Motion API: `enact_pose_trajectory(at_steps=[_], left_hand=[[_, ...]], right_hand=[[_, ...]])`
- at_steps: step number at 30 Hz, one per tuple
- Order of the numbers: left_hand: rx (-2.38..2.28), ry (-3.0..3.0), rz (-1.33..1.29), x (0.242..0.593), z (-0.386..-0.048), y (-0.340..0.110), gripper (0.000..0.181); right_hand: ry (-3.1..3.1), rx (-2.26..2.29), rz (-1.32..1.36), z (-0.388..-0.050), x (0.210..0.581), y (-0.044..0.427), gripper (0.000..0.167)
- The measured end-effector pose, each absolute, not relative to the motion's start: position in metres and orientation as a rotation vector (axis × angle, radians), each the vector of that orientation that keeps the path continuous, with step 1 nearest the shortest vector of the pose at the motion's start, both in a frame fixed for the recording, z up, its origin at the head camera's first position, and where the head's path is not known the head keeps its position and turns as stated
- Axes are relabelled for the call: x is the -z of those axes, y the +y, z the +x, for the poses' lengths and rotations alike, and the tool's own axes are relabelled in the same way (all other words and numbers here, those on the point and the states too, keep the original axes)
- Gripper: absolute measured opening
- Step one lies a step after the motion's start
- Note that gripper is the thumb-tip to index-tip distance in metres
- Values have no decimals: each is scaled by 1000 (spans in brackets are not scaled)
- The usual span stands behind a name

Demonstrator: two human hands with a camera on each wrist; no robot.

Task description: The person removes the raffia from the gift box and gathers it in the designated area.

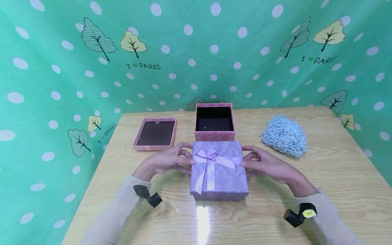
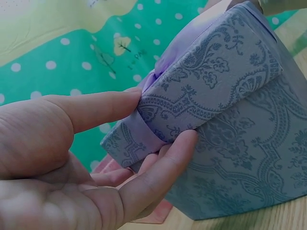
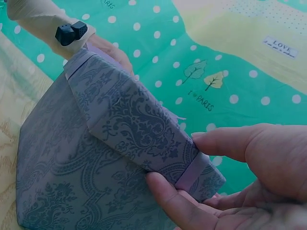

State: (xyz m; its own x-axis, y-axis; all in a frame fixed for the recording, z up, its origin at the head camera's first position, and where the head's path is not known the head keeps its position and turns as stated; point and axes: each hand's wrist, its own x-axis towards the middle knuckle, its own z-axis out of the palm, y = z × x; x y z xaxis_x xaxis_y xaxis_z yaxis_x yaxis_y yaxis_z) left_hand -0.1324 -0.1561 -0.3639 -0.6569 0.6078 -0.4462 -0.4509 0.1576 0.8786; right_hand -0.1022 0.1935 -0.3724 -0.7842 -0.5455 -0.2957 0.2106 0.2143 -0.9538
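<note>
A purple gift box (image 1: 220, 196) with a damask pattern stands at the middle of the table. Its lid (image 1: 228, 178) sits over the box body and carries a lilac ribbon bow (image 1: 211, 156). At the lid's left side my left hand (image 1: 171, 159) holds the rim, thumb at the top edge and fingers against the side. My right hand (image 1: 267, 165) grips the opposite rim in the same way. Both wrist views show the lid's side wall (image 2: 211, 72) between thumb and fingers, with the box body (image 3: 62, 158) below it.
Right behind the gift box stands an uncovered pink box (image 1: 214, 136) with a dark inside. A pink lid (image 1: 154, 133) lies inside-up at the back left. Pale blue shredded paper (image 1: 284, 136) is heaped at the back right. A green dotted cloth (image 1: 196, 81) hangs behind the table.
</note>
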Motion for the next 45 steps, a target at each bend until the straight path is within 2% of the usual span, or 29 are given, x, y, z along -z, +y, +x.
enact_pose_trajectory(at_steps=[14,25,34,45], left_hand=[[-1640,1685,194,342,-138,-155,64],[-1646,1771,273,336,-143,-159,43],[-1731,1853,316,330,-148,-163,48],[-1719,2081,218,325,-149,-165,47]], right_hand=[[1982,1626,-317,-105,350,194,69],[2015,1679,-346,-114,341,189,67],[2114,1684,-335,-124,329,178,62],[2452,1575,-371,-127,313,167,57]])
